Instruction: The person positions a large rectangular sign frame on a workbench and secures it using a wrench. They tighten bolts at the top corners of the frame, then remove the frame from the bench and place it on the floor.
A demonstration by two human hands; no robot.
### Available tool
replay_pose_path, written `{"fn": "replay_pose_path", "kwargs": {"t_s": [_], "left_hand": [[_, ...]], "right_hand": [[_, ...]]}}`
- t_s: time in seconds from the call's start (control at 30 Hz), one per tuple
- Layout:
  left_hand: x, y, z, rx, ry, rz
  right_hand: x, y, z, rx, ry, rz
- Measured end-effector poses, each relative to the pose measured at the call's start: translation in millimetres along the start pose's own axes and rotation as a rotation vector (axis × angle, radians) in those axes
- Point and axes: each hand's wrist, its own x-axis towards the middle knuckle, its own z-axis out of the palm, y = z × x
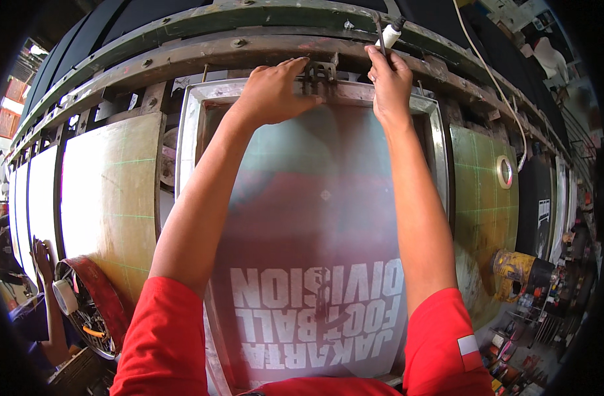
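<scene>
Both hands up at the far edge of a screen printing frame

The screen frame (195,132) is a big metal rectangle, scuffed and paint-stained, with a taut mesh (315,198) that goes greenish at the far end, reddish in the middle, with pale mirrored lettering near me. The left hand (272,89) lies flat over the frame's far bar, fingers touching a small dark metal clamp (320,71) bolted there, not really clenched. The right hand (389,79) is just right of the clamp, closed around a thin white-handled tool (389,36) pointing up at the rusty steel rail (183,56). Yellowish-green pallets (110,198) sit left and right.
</scene>
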Motion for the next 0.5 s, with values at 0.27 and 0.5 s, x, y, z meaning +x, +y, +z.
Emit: {"fn": "replay_pose_path", "kwargs": {"t_s": [0.27,0.5], "left_hand": [[1,1,1,0.012,-0.004,0.013],[0,0,4,-0.007,0.096,0.049]], "right_hand": [[-2,0,0,-0.187,-0.099,-0.078],[-17,-23,24,-0.727,-0.465,-0.12]]}}
